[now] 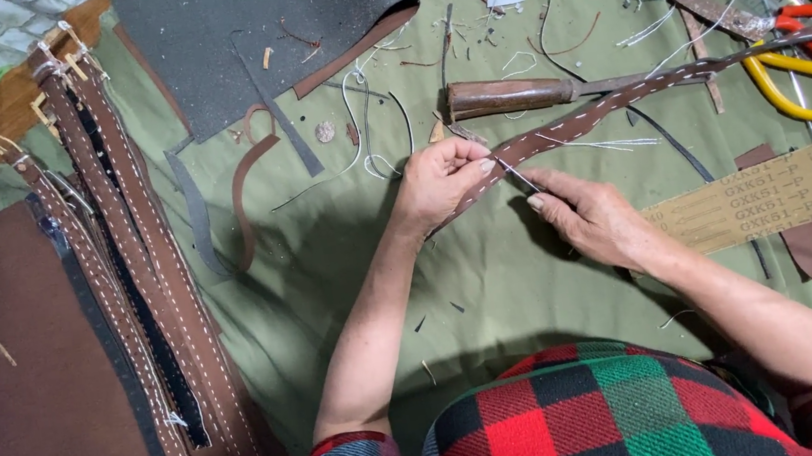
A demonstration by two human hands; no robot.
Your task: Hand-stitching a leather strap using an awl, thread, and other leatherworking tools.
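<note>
A long brown leather strap (614, 105) with white stitching along its edges runs from the upper right down to the middle of the green cloth. My left hand (436, 183) pinches the strap near its lower end. My right hand (591, 217) sits just right of it, fingertips closed on a thin needle or thread (521, 178) at the strap's edge. Loose white thread (598, 144) trails off the strap. Both forearms reach in from a red, green and black plaid garment at the bottom.
Several finished stitched straps (145, 276) lie in a pile at the left beside a brown leather sheet (22, 399). A wooden-handled tool (513, 96), yellow and orange scissors (806, 65), a sandpaper strip (745, 202), a grey sheet (245, 34) and leather scraps lie around.
</note>
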